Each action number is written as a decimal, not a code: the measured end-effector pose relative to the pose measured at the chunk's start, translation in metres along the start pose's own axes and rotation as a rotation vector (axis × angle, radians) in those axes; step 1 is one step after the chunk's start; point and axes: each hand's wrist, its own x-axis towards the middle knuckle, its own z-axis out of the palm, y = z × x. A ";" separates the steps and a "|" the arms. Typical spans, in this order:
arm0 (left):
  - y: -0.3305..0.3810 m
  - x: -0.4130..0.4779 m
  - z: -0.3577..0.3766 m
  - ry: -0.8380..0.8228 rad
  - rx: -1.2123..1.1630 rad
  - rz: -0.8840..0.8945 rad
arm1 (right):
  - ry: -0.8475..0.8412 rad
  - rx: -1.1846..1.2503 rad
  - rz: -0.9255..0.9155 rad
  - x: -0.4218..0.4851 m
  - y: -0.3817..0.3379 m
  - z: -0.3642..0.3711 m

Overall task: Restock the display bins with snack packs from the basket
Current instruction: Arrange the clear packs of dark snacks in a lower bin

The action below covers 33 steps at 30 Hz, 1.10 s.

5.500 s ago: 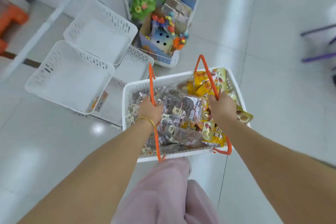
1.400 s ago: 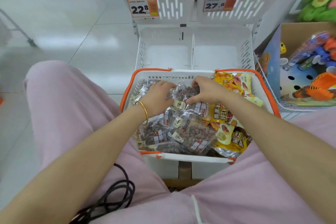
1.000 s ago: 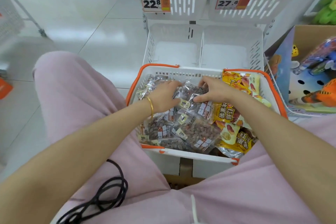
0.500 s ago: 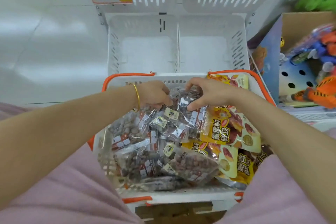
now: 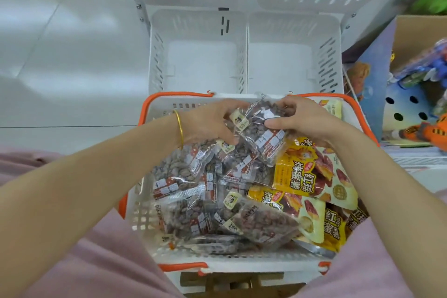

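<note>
Head view. Left hand (image 5: 212, 121): fingers curled, gripping the left edge of a clear snack pack (image 5: 260, 126) of dark pieces. Right hand (image 5: 302, 120): fingers pinched on the same pack's right edge. Pack raised over the far end of the white basket (image 5: 145, 203), above more packs. Two lower display bins (image 5: 246, 26) just beyond the basket.

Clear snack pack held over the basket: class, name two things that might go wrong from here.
1. Both hands, left hand and right hand, pinch the clear snack pack by its top; the slick film might slip.
2. The lower bins share one low divider, so packs could land in the wrong bin.
</note>
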 end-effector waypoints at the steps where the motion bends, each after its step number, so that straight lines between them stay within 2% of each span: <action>1: -0.002 0.003 -0.001 0.044 0.101 -0.008 | -0.024 0.068 0.015 0.000 0.000 -0.002; 3: -0.002 0.005 -0.006 0.183 0.198 -0.045 | -0.065 0.219 0.031 -0.001 -0.001 -0.004; 5: 0.002 0.002 -0.017 0.314 0.186 -0.037 | -0.041 0.365 0.018 -0.003 -0.004 -0.007; 9: 0.018 -0.010 -0.035 0.503 -0.004 0.044 | -0.003 0.514 -0.042 -0.008 -0.009 -0.006; 13: 0.024 -0.019 -0.043 0.587 -0.177 0.085 | -0.049 0.632 -0.101 -0.012 -0.015 -0.001; 18: 0.030 -0.027 -0.045 0.560 -0.257 0.111 | -0.010 0.563 -0.101 -0.011 -0.015 0.007; 24: 0.031 -0.035 -0.049 0.550 -0.221 0.108 | 0.040 0.689 -0.107 -0.010 -0.018 0.022; 29: 0.036 -0.040 -0.050 0.499 -0.270 0.092 | 0.112 0.701 -0.119 0.001 -0.034 0.046; 33: 0.036 -0.049 -0.064 0.568 0.084 0.113 | 0.137 0.522 -0.189 0.013 -0.054 0.060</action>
